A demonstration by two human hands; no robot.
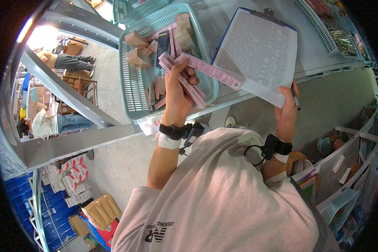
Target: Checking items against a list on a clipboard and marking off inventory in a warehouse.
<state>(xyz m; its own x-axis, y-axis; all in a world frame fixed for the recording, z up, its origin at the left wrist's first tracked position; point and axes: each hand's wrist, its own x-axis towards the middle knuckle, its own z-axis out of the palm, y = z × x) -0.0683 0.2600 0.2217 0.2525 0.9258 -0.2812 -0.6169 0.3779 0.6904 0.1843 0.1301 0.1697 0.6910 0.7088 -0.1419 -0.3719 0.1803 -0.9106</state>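
My left hand [179, 94] grips several long, narrow pink cardboard boxes [215, 71], which fan out at crossing angles and bear small print. It is above a light blue plastic basket [123, 85] holding small beige boxes [140, 58], a dark slim box [163, 47] and more pink ones. To the right lies a blue clipboard [226, 34] with a densely printed sheet [255, 52] under its black clip [267, 15]. My right hand [286, 102] pinches the sheet's near corner, thumb on top. A pen [295, 99] sticks out along that hand's fingers.
Basket and clipboard rest on a grey metal shelf [219, 19]. More baskets [321, 31] stand at the upper right. Shelving [340, 163] with goods is at the lower right, and stacked white cartons [71, 179] at the lower left. Two people are visible beyond the frame on the left.
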